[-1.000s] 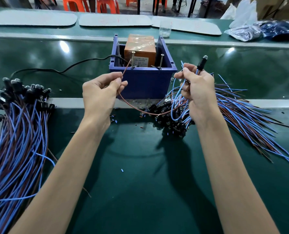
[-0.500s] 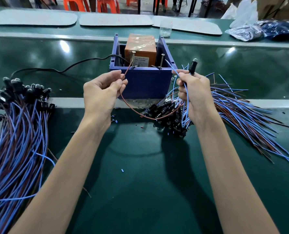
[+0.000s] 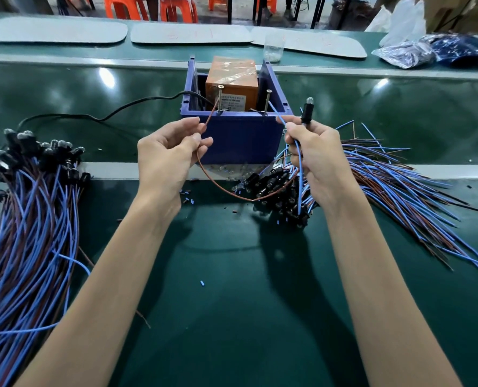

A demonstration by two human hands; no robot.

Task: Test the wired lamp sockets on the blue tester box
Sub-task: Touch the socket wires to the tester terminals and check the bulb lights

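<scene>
Head view: on a green tabletop (image 3: 232,289) stands the blue tester box (image 3: 238,138), two upright screw posts rising from its near rim. The left hand (image 3: 171,155) has its grip pinched on a brown wire (image 3: 218,188), whose bare end slants up and right to the left post (image 3: 220,99), touching or just beside it. The right hand (image 3: 316,160) has its grip curled round a black lamp socket (image 3: 306,113), held upright, and its blue wire (image 3: 299,163). That wire's end points up and left toward the right post (image 3: 267,101), close to it; contact is unclear. Each hand is nearest its own post. Whether the bulb glows cannot be told.
</scene>
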